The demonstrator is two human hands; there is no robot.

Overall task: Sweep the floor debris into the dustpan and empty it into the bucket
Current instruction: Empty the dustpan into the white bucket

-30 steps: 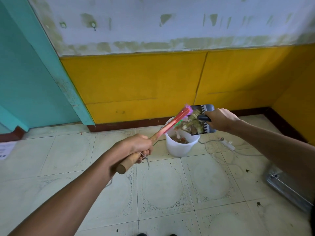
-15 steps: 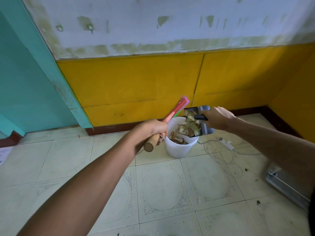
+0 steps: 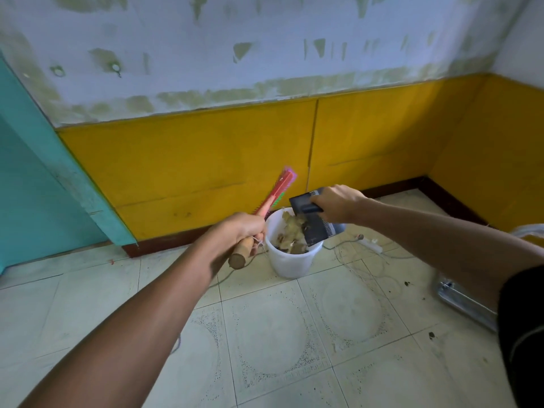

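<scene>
dustpan [image 3: 312, 223] handle hidden in right hand [image 3: 338, 206], metal box [image 3: 462, 301] cut by forearm, falling debris [image 3: 290, 231] blurred

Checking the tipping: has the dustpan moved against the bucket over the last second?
Yes. The dustpan in the right hand has tipped steeper and dropped toward the white bucket; its lip now dips inside the rim, with debris sliding off.
</scene>
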